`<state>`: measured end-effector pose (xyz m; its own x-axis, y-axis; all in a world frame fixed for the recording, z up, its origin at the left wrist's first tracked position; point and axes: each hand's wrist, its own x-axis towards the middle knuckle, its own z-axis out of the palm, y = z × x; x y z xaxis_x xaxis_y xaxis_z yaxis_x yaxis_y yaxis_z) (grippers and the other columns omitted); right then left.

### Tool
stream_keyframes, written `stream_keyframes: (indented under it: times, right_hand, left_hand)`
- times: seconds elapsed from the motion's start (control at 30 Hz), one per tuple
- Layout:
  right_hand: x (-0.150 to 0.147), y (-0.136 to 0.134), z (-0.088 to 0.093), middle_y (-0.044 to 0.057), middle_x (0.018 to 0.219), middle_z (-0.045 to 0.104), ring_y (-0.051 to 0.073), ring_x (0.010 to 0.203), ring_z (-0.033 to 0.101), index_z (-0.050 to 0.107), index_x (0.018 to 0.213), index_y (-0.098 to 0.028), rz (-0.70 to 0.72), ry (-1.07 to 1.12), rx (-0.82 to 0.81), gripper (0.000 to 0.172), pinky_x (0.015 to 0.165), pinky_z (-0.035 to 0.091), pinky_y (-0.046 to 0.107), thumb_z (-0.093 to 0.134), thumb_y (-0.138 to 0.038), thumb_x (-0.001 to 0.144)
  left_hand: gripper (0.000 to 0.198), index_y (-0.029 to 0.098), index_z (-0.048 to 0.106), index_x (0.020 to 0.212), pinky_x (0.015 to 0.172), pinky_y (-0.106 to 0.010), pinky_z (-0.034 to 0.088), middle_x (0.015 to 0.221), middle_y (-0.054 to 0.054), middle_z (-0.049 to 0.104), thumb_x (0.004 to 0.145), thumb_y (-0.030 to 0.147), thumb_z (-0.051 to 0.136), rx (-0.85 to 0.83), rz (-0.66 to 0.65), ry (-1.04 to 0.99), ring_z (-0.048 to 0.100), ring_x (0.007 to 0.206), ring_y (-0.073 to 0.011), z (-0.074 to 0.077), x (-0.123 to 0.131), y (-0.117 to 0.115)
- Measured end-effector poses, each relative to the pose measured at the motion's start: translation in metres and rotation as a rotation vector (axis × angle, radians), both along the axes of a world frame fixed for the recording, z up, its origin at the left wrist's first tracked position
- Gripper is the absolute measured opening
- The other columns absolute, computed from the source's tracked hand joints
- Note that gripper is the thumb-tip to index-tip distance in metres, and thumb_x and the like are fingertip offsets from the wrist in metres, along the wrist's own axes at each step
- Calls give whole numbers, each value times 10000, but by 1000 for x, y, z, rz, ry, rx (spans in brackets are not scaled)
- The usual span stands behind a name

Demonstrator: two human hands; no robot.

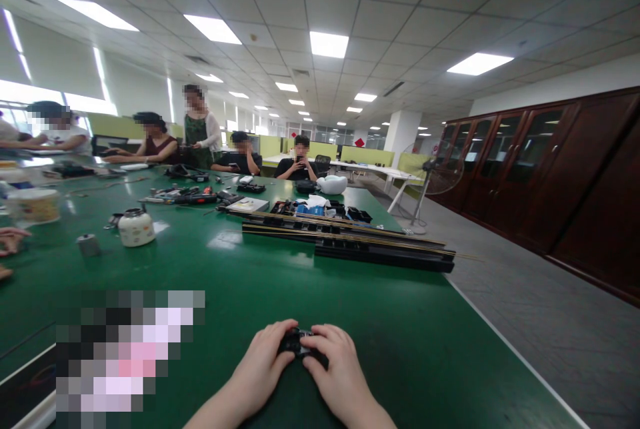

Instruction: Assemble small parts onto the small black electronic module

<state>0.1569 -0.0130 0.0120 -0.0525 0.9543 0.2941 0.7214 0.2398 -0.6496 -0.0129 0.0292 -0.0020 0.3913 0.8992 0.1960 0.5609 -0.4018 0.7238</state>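
A small black object (299,342) with a shiny part on top sits between my two hands, just above or on the green table (240,289); its kind is hard to tell. From the left, my left hand (265,357) curls its fingers and thumb around one end. On the other end, my right hand (334,357) has its fingers on top and its thumb at the near side. Much of the object is hidden under the fingers.
Long black rails with thin brass-coloured rods (385,249) lie ahead. Left of them stand a white patterned jar (136,228) and a grey metal cylinder (89,245). Tools (195,196) lie farther back. Several people sit or stand around the table. A floor fan (440,172) stands at right.
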Motion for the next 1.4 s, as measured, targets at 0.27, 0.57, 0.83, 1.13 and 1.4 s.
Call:
stream_keyframes:
  times: [0.27,0.57,0.83,1.13,1.4]
  right_hand:
    - [0,0,1,22,1186,564,200,1123,497,550,1142,-287,33,189,0,436,987,359,363,527,-156,726]
    - [3,5,-11,51,1205,565,223,1138,498,528,1174,-242,-13,265,0,444,985,378,387,561,-227,731]
    - [3,6,-14,58,1178,589,231,1107,528,546,1161,-241,-44,283,28,423,957,407,388,566,-245,739]
    - [3,6,-14,59,1174,591,223,1076,547,549,1159,-230,-32,309,26,430,943,425,376,567,-221,730]
    - [2,7,-15,64,1181,587,216,1073,549,548,1164,-223,-23,327,19,414,947,419,363,553,-241,750]
  left_hand:
    - [419,234,442,1187,1006,-362,342,1173,-54,583,772,175,463,-185,-89,-322,509,1118,-201,-8,-2,5]
    - [475,239,452,1148,1013,-401,325,1130,-65,572,693,187,577,-388,-151,-690,535,1086,-238,-4,3,7]
    - [547,238,417,1172,1010,-421,328,1110,-73,581,672,213,638,-418,-160,-786,542,1072,-243,-4,4,8]
    - [534,238,457,1153,1008,-431,331,1111,-75,590,661,237,665,-430,-154,-808,532,1090,-257,-4,4,8]
    - [548,233,446,1167,1001,-419,338,1100,-81,594,667,241,670,-430,-162,-823,529,1094,-254,-4,3,8]
